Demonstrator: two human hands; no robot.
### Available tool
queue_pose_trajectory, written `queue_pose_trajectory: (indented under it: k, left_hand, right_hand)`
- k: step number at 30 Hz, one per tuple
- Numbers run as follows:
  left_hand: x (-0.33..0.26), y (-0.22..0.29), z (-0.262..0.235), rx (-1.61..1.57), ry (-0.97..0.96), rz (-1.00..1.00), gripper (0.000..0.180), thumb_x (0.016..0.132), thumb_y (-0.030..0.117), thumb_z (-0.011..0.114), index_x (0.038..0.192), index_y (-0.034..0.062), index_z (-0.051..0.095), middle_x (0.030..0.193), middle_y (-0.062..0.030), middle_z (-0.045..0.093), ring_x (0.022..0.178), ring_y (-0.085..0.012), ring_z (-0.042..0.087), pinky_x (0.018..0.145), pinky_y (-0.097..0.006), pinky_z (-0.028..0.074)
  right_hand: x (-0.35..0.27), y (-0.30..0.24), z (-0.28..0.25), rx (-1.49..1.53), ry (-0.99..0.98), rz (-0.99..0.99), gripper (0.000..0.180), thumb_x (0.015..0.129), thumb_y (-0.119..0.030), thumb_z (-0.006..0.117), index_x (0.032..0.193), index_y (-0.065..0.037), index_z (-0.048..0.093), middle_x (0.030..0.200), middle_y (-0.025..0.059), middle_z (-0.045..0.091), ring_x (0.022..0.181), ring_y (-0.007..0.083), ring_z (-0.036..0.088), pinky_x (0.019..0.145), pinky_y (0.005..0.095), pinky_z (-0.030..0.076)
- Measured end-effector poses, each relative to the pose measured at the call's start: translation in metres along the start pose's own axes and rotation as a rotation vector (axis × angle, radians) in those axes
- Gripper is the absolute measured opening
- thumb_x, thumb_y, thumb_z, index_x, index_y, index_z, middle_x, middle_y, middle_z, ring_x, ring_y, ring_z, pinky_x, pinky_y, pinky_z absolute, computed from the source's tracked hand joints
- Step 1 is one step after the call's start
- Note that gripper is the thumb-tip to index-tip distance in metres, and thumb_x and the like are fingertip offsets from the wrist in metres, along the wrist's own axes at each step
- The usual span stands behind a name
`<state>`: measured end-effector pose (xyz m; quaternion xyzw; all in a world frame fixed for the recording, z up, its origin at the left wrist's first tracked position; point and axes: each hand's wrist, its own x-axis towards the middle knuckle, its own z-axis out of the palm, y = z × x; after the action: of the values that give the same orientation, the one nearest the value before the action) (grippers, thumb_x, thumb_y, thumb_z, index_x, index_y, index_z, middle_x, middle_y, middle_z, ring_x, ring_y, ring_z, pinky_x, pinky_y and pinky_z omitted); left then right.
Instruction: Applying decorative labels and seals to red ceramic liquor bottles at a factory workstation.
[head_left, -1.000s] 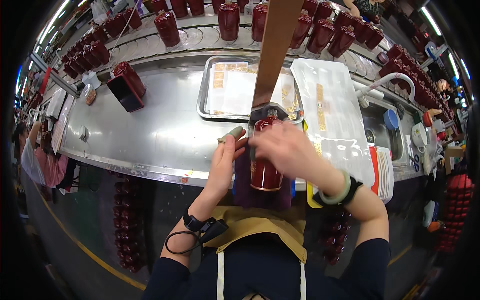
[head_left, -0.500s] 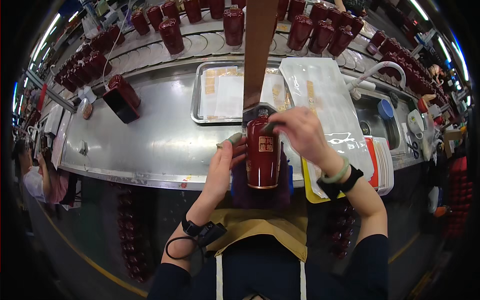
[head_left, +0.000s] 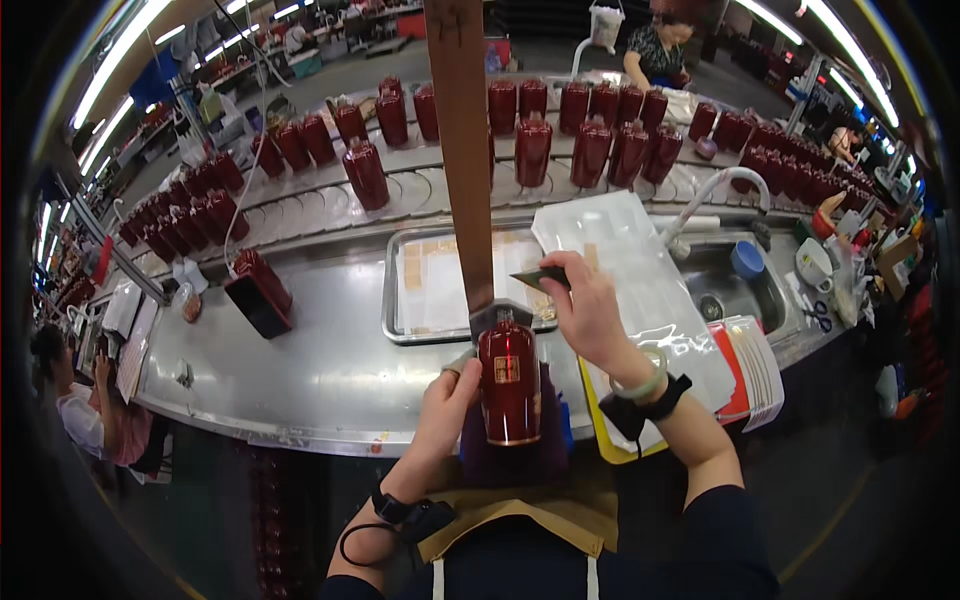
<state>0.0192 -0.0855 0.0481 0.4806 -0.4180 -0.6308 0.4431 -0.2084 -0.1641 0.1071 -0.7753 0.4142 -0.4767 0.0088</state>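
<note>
A glossy dark red bottle (head_left: 508,395) with a small square gold label stands in front of me at the table's near edge, against a purple cloth (head_left: 475,440). My left hand (head_left: 447,405) is closed round its left side, the thumb along the front edge and the other fingers partly hidden behind it. Up and to the right of the bottle's neck, my right hand (head_left: 588,310) pinches a thin, dark green pointed piece (head_left: 540,277). That piece is apart from the bottle, its tip toward the left.
A brown upright post (head_left: 462,150) rises behind the bottle. Beyond it lies a metal tray (head_left: 392,325) with gold labels on white sheets. Plastic-covered sheets (head_left: 650,290) and a sink (head_left: 765,300) are to the right, a black phone-like slab (head_left: 258,305) left. Red bottles line a conveyor; a co-worker (head_left: 660,55) is behind.
My right hand has moved off the bottle, up and away with the dark piece. My left hand has closed in on the bottle, which has turned slightly. The view has tilted upward.
</note>
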Motion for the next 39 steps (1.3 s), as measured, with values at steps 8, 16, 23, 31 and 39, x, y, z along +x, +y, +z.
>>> queue_pose_trajectory:
  k: [8,16,23,31,39]
  left_hand:
    - [0.009,-0.009,0.019,0.126,-0.150,-0.054,0.067,0.080,0.036,0.090,0.126,-0.0036,0.062,0.115,-0.0143,0.071,0.102,-0.0195,0.071,0.090,-0.035,0.057]
    - [-0.042,0.047,0.056,0.469,-0.560,0.301,0.087,0.069,0.032,0.096,0.139,-0.0012,0.055,0.122,-0.0164,0.069,0.111,-0.0216,0.068,0.100,-0.036,0.053]
    - [-0.058,0.025,0.098,0.488,-0.864,0.477,0.087,0.070,0.033,0.095,0.140,-0.0022,0.057,0.120,-0.0135,0.071,0.112,-0.0231,0.068,0.096,-0.035,0.052]
    - [-0.042,-0.009,0.093,0.460,-0.608,0.310,0.038,0.099,0.000,0.063,0.137,-0.0046,0.060,0.126,-0.0142,0.070,0.110,-0.0176,0.068,0.099,-0.031,0.053]
    - [-0.051,-0.015,0.083,0.606,-0.430,0.222,0.028,0.104,0.004,0.058,0.130,-0.0041,0.063,0.130,-0.0158,0.069,0.119,-0.0225,0.066,0.108,-0.037,0.051]
  right_hand:
    - [-0.032,-0.054,-0.024,0.388,-0.159,0.361,0.024,0.095,-0.012,0.071,0.114,-0.004,0.060,0.086,-0.0009,0.049,0.077,0.0089,0.044,0.069,0.0250,0.039]
    - [-0.066,-0.080,-0.115,0.376,-0.223,0.503,0.015,0.094,-0.010,0.075,0.101,0.000,0.065,0.088,0.0073,0.065,0.079,0.0165,0.062,0.073,0.0308,0.050]
    - [-0.141,-0.141,-0.200,0.075,-0.216,0.455,0.022,0.092,-0.019,0.079,0.092,-0.001,0.068,0.088,0.0099,0.060,0.073,0.0265,0.059,0.066,0.0362,0.046]
    - [-0.366,-0.174,-0.241,-0.731,0.306,1.207,0.022,0.090,-0.020,0.078,0.086,-0.002,0.065,0.080,0.0114,0.054,0.072,0.0324,0.059,0.064,0.0429,0.046]
    - [-0.609,-0.116,-0.180,-0.753,0.076,1.889,0.017,0.094,-0.019,0.070,0.102,-0.004,0.072,0.101,0.0219,0.067,0.098,0.0436,0.068,0.082,0.0524,0.054]
